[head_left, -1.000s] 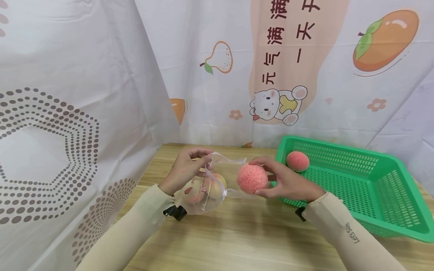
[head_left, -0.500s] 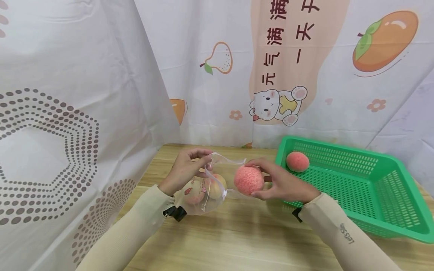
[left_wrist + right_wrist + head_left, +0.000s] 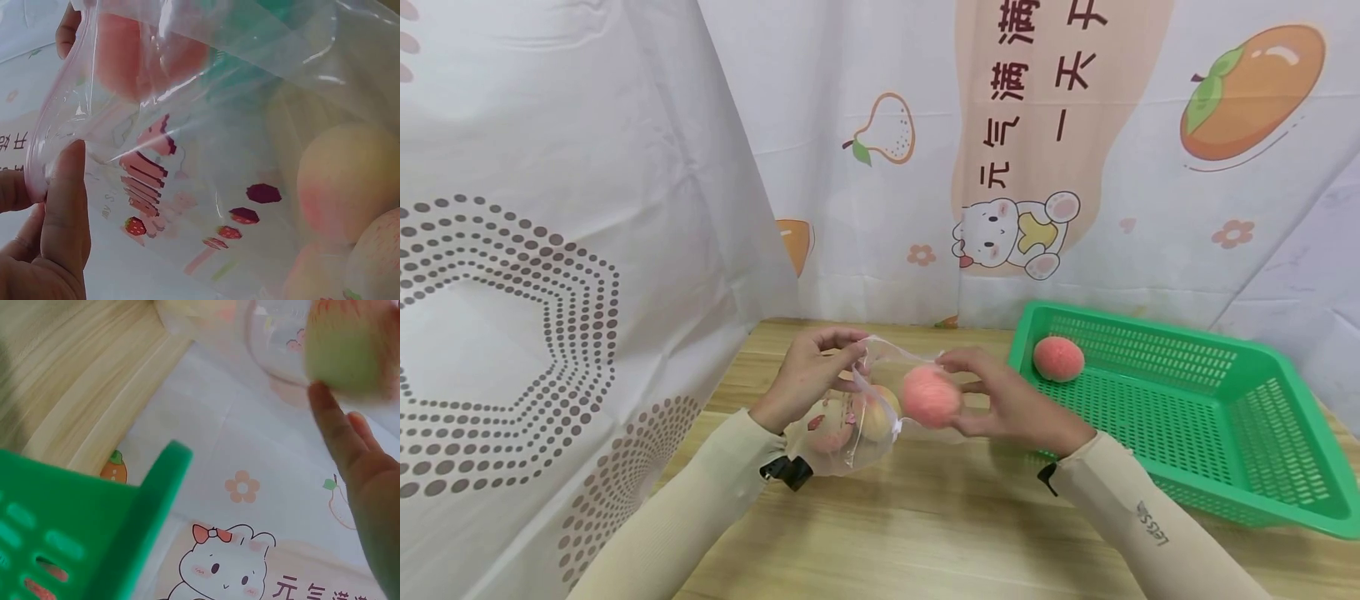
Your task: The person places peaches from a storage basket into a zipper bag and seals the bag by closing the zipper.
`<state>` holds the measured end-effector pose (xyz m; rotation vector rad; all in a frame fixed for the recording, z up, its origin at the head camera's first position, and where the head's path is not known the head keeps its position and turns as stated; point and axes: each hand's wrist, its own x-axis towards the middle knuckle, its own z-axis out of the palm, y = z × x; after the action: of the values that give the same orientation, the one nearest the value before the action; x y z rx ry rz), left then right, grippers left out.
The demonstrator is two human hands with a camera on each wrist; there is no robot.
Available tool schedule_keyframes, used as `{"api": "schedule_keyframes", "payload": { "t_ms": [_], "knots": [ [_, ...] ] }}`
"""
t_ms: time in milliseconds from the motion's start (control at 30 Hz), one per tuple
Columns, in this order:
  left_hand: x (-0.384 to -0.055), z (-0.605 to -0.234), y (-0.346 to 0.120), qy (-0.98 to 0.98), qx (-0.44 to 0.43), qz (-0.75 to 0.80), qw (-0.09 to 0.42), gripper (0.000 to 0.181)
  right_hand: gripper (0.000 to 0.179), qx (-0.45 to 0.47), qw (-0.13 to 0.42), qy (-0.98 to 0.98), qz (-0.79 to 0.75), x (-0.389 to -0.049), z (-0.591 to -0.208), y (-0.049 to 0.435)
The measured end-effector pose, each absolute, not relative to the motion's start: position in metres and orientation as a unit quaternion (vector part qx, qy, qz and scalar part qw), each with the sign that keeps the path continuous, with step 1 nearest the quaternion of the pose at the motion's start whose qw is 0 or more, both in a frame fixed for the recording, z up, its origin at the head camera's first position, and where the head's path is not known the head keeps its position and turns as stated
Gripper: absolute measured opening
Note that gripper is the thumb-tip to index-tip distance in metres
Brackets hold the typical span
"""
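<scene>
My left hand [image 3: 812, 375] pinches the rim of a clear zip bag [image 3: 187, 200] printed with strawberries, its mouth facing right. Inside lie several yellow-pink peaches [image 3: 347, 181], one of them a yellowish peach [image 3: 877, 414] near the mouth in the head view. My right hand [image 3: 1026, 408] holds a pink, rough-skinned peach [image 3: 929, 396] right at the bag's mouth, thumb and fingers around its right side. In the right wrist view that peach [image 3: 350, 356] is blurred and shows a greenish side. Through the film, the left wrist view shows it as a pink shape.
A green plastic basket [image 3: 1285, 367] with slotted walls stands at the right, just beside my right forearm. One more pink peach [image 3: 1058, 359] sits in its back left corner. The wooden table [image 3: 880, 533] meets a printed white curtain [image 3: 865, 225] behind and at the left.
My right hand has moved left with the pink peach, bringing it from the right of the bag into its mouth. The left hand and the bag have stayed in place.
</scene>
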<state>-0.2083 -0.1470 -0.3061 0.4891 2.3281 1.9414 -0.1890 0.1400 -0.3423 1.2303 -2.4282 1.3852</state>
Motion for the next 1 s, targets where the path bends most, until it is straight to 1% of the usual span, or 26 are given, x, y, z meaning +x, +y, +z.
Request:
{"api": "schedule_keyframes", "payload": {
  "t_ms": [133, 333, 633, 1000],
  "knots": [
    [-0.209, -0.306, -0.147, 0.754, 0.152, 0.638, 0.028, 0.027, 0.061, 0.390, 0.063, -0.789, 0.471, -0.189, -0.341, 0.141],
    [-0.210, -0.306, -0.148, 0.756, 0.143, 0.639, 0.012, 0.026, 0.058, 0.365, 0.053, -0.800, 0.473, -0.187, -0.339, 0.148],
    [-0.210, -0.306, -0.147, 0.758, 0.156, 0.633, 0.021, 0.026, 0.055, 0.341, 0.041, -0.811, 0.474, -0.184, -0.342, 0.159],
    [-0.209, -0.305, -0.146, 0.760, 0.143, 0.633, 0.019, 0.027, 0.054, 0.333, 0.050, -0.816, 0.470, -0.184, -0.341, 0.165]
  ]
}}
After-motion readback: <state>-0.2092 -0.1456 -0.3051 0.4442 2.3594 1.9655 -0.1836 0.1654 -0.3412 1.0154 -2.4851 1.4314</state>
